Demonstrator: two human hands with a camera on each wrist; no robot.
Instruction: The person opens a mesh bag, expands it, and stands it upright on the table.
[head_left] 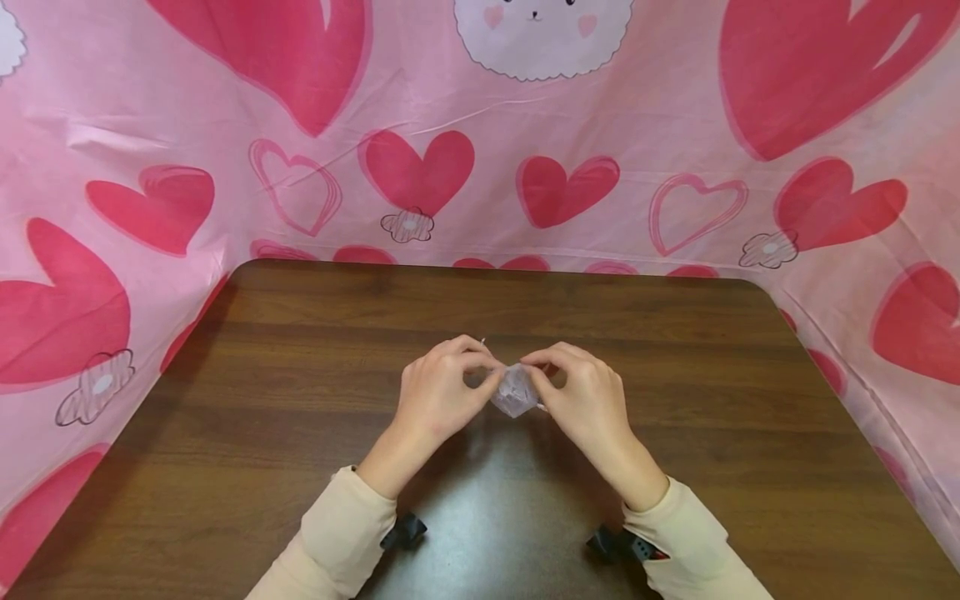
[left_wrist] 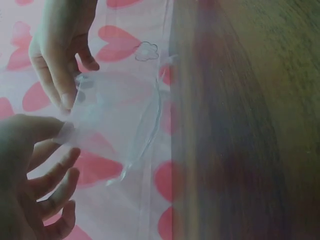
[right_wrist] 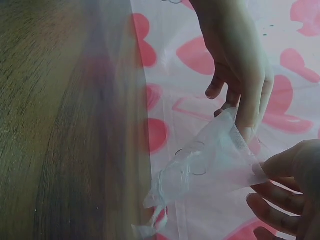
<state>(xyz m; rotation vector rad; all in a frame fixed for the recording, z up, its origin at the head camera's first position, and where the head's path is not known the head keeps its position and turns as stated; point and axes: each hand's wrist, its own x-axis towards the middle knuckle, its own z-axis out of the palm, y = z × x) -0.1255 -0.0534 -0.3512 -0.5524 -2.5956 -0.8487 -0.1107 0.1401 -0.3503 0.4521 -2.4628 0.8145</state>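
A small sheer white drawstring pouch [head_left: 516, 393] is stretched between both hands above the table. My left hand [head_left: 446, 387] pinches one corner of it between thumb and forefinger. The opposite corner is pinched by my right hand [head_left: 585, 396] in the same way. In the left wrist view the see-through pouch [left_wrist: 115, 115] looks flat, and the cloth behind shows through it. Its gathered end and thin ribbon [right_wrist: 160, 212] hang away from the pinched edge in the right wrist view. The other fingers of the left hand [left_wrist: 25, 175] curl loosely beside the pouch.
A dark brown wooden table [head_left: 300, 400] lies under the hands. Pink cloth [head_left: 495, 200] printed with red hearts hangs around its back and sides. Black devices [head_left: 405, 532] sit at both wrists, by the cream sleeves [head_left: 337, 533].
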